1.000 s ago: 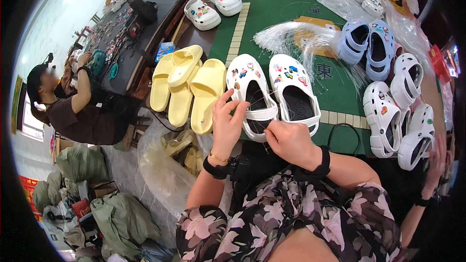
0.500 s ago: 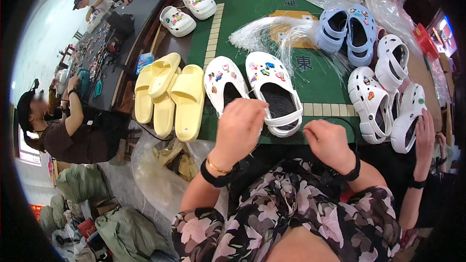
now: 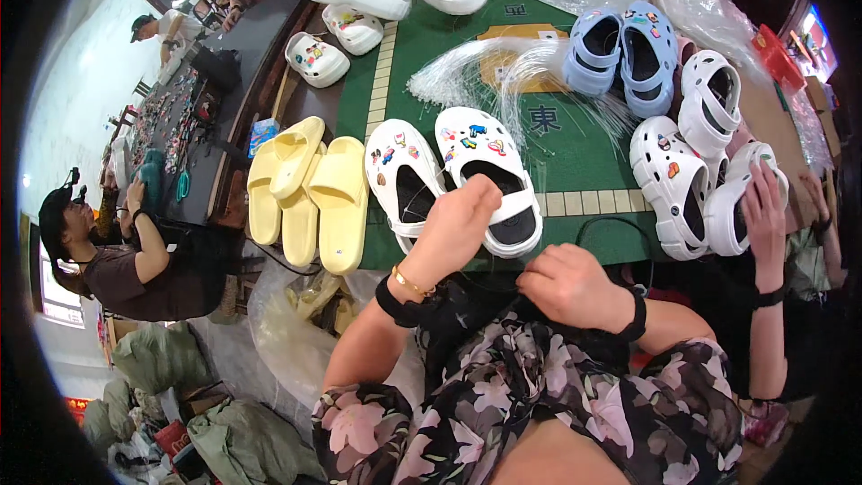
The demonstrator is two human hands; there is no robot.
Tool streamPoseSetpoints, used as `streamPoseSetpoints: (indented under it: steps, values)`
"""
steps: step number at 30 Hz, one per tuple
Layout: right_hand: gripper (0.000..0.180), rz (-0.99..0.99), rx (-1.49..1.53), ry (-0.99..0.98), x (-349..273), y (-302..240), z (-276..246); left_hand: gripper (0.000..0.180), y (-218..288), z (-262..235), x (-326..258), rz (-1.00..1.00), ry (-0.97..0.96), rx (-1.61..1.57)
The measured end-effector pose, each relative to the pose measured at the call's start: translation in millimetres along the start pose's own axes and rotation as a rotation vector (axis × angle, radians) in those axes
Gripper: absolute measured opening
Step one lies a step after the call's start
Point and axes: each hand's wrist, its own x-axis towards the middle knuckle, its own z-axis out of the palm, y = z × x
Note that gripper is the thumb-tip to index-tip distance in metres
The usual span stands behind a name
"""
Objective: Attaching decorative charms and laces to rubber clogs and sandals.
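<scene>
A pair of white clogs with colourful charms lies toes away from me: the left clog [image 3: 391,151] and the right clog [image 3: 477,136]. My left hand [image 3: 460,226] is closed in a pinch over the right clog's opening, beside its heel strap [image 3: 514,207]. Whatever its fingertips hold is too small to make out. Just past the table's near edge, below that clog's heel, my right hand [image 3: 575,286] has its fingers curled together. What it grips, if anything, is hidden.
Yellow slides [image 3: 339,207] stand left, blue clogs [image 3: 650,58] at the back right. A bundle of clear plastic strands [image 3: 467,67] lies on the green table mat [image 3: 575,171]. Another person's hand [image 3: 764,208] touches a white clog at right; plastic bags [image 3: 287,305] hang below left.
My right hand has moved left, closer to my left hand. At the far left, another person's hand has brought white clogs over the table. The whole view has shifted slightly.
</scene>
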Motion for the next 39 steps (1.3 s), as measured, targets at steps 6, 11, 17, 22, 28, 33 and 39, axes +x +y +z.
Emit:
streamPoseSetpoints:
  steps: [6, 11, 17, 22, 28, 33, 39]
  values:
    - [0.01, -0.053, 0.072, -0.182, 1, -19, 9, 0.024, -5, -2, 11, -0.019, 0.026, -0.035]
    - [0.011, -0.115, 0.098, -0.123, 9, -22, 20, 0.025, -15, -9, 8, -0.015, 0.028, -0.035]
    - [0.022, -0.092, -0.021, -0.07, 14, -14, 16, 0.024, -5, -9, 13, -0.046, -0.102, -0.031]
    - [0.016, -0.102, -0.028, -0.041, 16, -10, 20, 0.023, -13, -9, 14, -0.075, -0.216, -0.057]
    - [0.016, -0.071, 0.004, -0.021, 16, -1, 22, 0.022, -12, -4, 13, -0.097, -0.273, -0.214]
    - [0.016, -0.079, -0.014, 0.006, 20, 5, 23, 0.028, -5, -4, 12, -0.039, -0.274, -0.356]
    - [0.016, -0.039, 0.04, 0.037, 25, 5, 18, 0.03, -12, -1, 16, -0.079, -0.284, -0.497]
